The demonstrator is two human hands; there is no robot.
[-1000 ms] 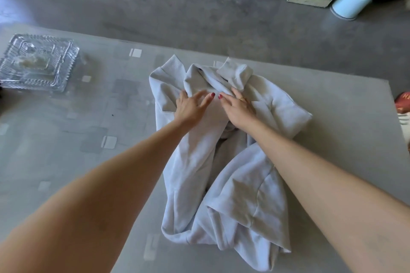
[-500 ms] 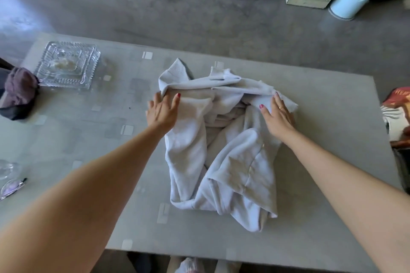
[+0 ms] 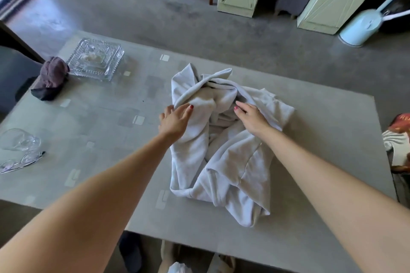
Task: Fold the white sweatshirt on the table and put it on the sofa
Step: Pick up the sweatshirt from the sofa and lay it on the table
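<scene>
A: Where is the sweatshirt (image 3: 224,146)?

B: Right of centre in the frame, bunched and crumpled on the grey surface (image 3: 321,131). Its far end is twisted into a knot-like fold, and its near corner stops short of the surface's near edge.

A: And the hands?

B: The left hand (image 3: 175,121) rests on the sweatshirt's left edge, fingers together, their tips tucked under a fold of cloth; I cannot tell whether it pinches it. The right hand (image 3: 251,118) lies flat on the cloth towards the right, fingers loosely spread and gripping nothing.

A: How much room is there around it?

B: Bare surface runs along the right side as far as the right edge, and a wide strip lies open to the left. Well apart at the upper left stand a glass dish (image 3: 95,60) and, just beside it, a dark cloth bundle (image 3: 50,78) at the left edge. At the lower left lie a clear glass item (image 3: 20,139) and spectacles (image 3: 21,162), near the left edge of the frame.
</scene>
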